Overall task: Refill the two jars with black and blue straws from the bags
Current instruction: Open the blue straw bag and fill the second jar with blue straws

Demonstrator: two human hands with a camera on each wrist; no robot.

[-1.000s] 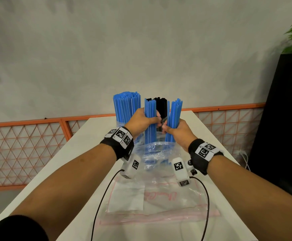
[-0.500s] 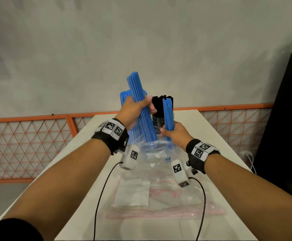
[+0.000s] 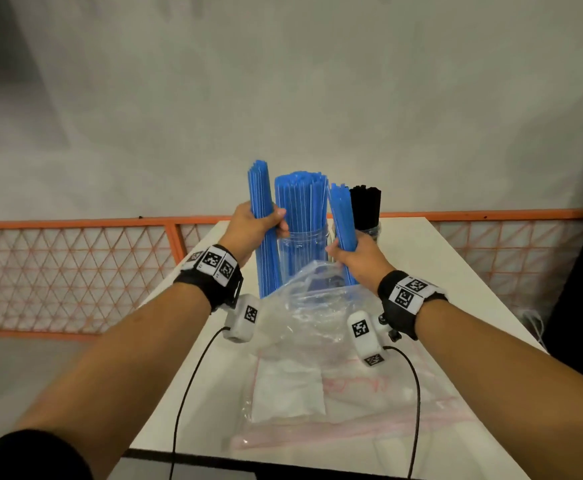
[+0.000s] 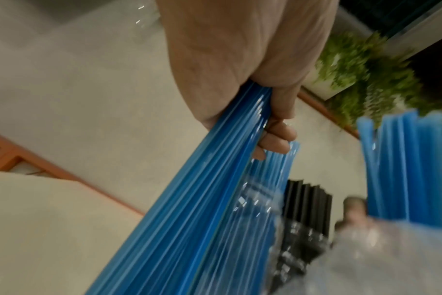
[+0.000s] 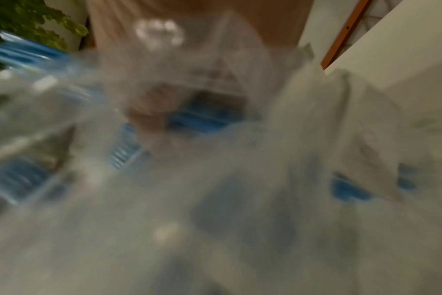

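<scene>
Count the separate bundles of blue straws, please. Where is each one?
3. One bundle is gripped by the left hand, one by the right hand, and one stands in the clear jar between them. The bag may hide more.

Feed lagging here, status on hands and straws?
Left hand holds a blue bundle. Right hand holds another. Blue jar packed. Bag crowds in front.

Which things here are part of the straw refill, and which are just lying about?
Part of the job:
- left hand gripping a blue straw bundle
- right hand gripping a smaller blue bunch
- blue straw jar
- black straw jar
- clear bag

Lying about:
- flat bag
- white table
- orange fence
</scene>
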